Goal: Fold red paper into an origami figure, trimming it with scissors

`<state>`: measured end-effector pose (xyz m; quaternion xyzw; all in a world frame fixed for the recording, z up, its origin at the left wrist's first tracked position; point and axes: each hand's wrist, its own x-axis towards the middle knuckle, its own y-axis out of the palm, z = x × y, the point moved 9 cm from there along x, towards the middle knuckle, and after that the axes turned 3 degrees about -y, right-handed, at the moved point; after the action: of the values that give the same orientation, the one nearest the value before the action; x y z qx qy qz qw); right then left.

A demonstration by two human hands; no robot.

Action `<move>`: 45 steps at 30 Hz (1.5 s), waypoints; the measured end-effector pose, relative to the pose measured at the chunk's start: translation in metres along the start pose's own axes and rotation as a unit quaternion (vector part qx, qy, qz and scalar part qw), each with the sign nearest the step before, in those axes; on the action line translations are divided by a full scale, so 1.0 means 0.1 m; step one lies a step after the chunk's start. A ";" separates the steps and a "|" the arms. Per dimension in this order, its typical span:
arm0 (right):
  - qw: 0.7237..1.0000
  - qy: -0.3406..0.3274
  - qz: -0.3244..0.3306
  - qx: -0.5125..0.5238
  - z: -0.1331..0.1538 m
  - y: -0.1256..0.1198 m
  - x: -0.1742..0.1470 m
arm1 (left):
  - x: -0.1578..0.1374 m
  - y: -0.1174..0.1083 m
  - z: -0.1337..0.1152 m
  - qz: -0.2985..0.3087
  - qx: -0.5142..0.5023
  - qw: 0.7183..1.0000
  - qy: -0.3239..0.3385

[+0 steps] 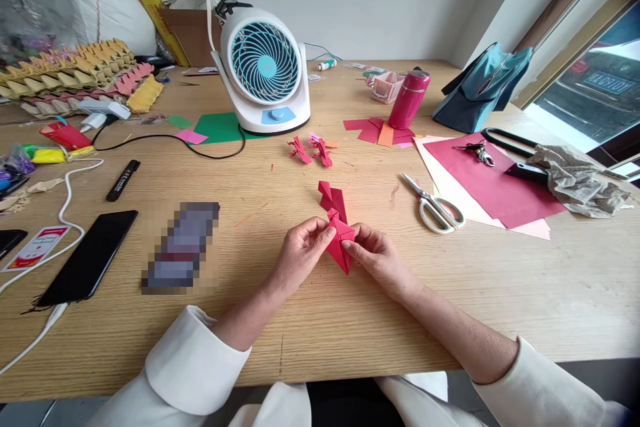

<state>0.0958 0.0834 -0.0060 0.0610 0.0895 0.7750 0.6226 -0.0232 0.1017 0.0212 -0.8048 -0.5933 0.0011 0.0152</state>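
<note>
Between my two hands is a folded red paper piece [341, 245], pointed at its lower end. My left hand [306, 247] pinches its left side between thumb and fingers. On its right side my right hand [375, 255] grips it, the thumb lying across the front. Just beyond, another folded red paper piece [332, 199] rests on the table, partly covered by the one I hold. Farther back lie small folded red paper figures [300, 149] with thin, spiky ends.
White-handled scissors [435, 205] lie to the right, near red paper sheets [480, 180] with keys on top. A fan [265, 67] and a red flask [409, 100] stand behind. Phones [93, 257], a black marker [123, 180] and a white cable [64, 207] lie left.
</note>
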 end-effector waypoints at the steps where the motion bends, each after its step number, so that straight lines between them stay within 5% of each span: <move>1: 1.000 -0.004 0.002 -0.003 0.01 0.00 0.00 | 0.00 0.01 0.02 0.008 -0.002 1.000 -0.004; 8: 0.997 -0.079 -0.002 -0.018 0.07 -0.02 -0.03 | 0.03 -0.07 0.11 -0.027 0.067 0.997 0.011; 15: 0.953 -0.166 0.009 -0.254 0.37 0.02 -0.12 | 0.02 -0.09 0.06 -0.035 0.091 0.995 0.013; 25: 0.985 -0.090 0.011 -0.144 0.16 -0.05 -0.06 | 0.02 -0.13 0.06 -0.048 0.075 0.996 0.001; 32: 0.995 -0.060 -0.022 -0.078 0.15 -0.15 0.00 | 0.04 -0.05 0.10 0.008 -0.001 1.000 0.022; 40: 0.996 -0.023 0.006 -0.083 0.13 -0.12 0.00 | -0.02 0.02 -0.14 0.043 0.170 0.977 0.124; 45: 0.994 -0.023 0.022 -0.102 0.15 -0.10 -0.03 | -0.01 -0.07 -0.15 -0.011 0.175 0.980 0.098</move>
<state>0.1091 0.0839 0.0066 0.0172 -0.0054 0.7918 0.6105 -0.0298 0.1021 0.0366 -0.7795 -0.5883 0.0259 0.2135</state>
